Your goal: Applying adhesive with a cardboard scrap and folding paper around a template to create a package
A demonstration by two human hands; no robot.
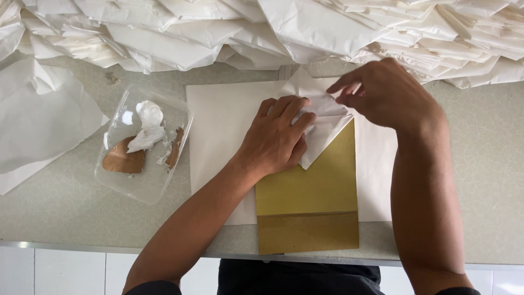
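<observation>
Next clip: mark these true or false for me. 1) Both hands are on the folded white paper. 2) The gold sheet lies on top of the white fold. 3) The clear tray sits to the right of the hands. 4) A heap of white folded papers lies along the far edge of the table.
1) True: the left hand presses the folded white paper, and the right hand pinches it.
2) False: the white fold overlaps the upper end of the gold sheet.
3) False: the clear tray, holding white paste, is on their left.
4) True: the heap of white folded papers lies there.
</observation>
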